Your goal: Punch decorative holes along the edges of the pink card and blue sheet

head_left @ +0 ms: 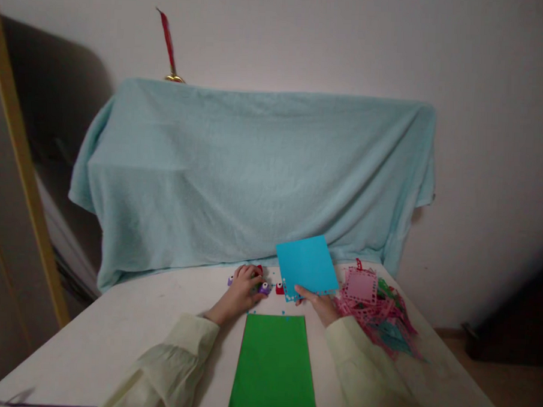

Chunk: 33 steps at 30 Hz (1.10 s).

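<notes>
In my right hand (322, 303) is a square sheet of blue paper (305, 262), pinched at its lower edge with the thumb on top. Small cut-out shapes run along the sheet's lower and lower left edges. My left hand (243, 288) has its fingers closed around a small purple craft punch (264, 288) with an eye on it. A red craft punch (280, 288) with a similar eye stands between that one and the blue sheet. Another purple punch (231, 281) shows left of my left hand, partly covered by it. Something red peeks out behind my fingers.
A green sheet (273, 365) lies at the front of the white table (158, 324). Tiny blue paper bits are scattered behind it. At right sits a pile of pink paper scraps (370, 316) with a pink punched square (361, 286) on top. A light blue blanket (255, 173) drapes behind.
</notes>
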Each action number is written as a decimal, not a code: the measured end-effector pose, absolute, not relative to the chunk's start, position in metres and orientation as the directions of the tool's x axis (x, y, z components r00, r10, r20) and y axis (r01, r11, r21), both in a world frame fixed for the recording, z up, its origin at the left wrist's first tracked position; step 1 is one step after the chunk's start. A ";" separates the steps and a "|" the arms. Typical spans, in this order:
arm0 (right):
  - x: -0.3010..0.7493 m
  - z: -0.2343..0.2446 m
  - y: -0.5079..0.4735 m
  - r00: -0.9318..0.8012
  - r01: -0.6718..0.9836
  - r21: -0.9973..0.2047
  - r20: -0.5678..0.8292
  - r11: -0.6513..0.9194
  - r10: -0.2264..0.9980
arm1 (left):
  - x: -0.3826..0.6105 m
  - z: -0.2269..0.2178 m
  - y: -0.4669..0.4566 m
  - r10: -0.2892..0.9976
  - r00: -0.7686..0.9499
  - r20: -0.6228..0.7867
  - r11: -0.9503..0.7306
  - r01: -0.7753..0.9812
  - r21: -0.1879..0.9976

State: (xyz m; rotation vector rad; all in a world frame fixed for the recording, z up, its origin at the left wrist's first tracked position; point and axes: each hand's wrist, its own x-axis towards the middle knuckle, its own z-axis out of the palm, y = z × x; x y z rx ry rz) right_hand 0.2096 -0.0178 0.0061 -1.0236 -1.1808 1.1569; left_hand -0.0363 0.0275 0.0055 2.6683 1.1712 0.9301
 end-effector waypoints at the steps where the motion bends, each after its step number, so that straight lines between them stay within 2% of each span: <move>1: 0.210 0.006 -0.018 0.009 -0.123 -0.982 0.142 0.142 0.990 | -0.035 0.004 0.027 0.687 0.516 0.511 -0.707 0.638 0.305; 5: 0.209 0.007 -0.019 0.015 -0.110 -0.980 0.168 0.168 0.986 | -0.031 0.009 0.022 0.671 0.479 0.566 -0.732 0.550 0.402; 8: 0.208 0.007 -0.019 0.025 -0.112 -0.979 0.170 0.171 0.985 | -0.027 0.016 0.017 0.746 0.349 0.568 -0.665 0.433 0.608; 11: 0.208 0.006 -0.019 0.036 -0.125 -0.978 0.161 0.164 0.986 | -0.021 0.021 0.014 0.862 0.221 0.455 -0.498 0.207 0.842; 13: 0.208 0.007 -0.019 0.032 -0.132 -0.979 0.154 0.157 0.988 | -0.016 0.023 0.014 0.911 0.208 0.357 -0.368 0.018 0.930; 17: 0.209 0.011 -0.019 0.009 -0.112 -0.985 0.128 0.128 0.992 | -0.007 0.022 0.012 0.951 0.243 0.193 -0.120 -0.287 0.950; 20: 0.209 0.015 -0.020 -0.010 -0.070 -0.990 0.127 0.126 0.992 | -0.005 0.018 0.011 0.945 0.300 0.132 -0.001 -0.401 0.916; 23: 0.208 0.018 -0.022 0.019 -0.045 -0.988 0.149 0.150 0.989 | -0.006 0.013 0.013 0.937 0.323 0.133 0.008 -0.401 0.916; 28: 0.208 0.018 -0.025 0.028 0.058 -0.981 0.188 0.187 0.982 | -0.007 0.011 0.012 0.938 0.296 0.180 -0.110 -0.239 0.965; 33: 0.212 0.012 -0.022 0.029 0.134 -0.968 0.216 0.210 0.976 | -0.009 0.011 0.013 0.937 0.305 0.169 -0.127 -0.152 0.980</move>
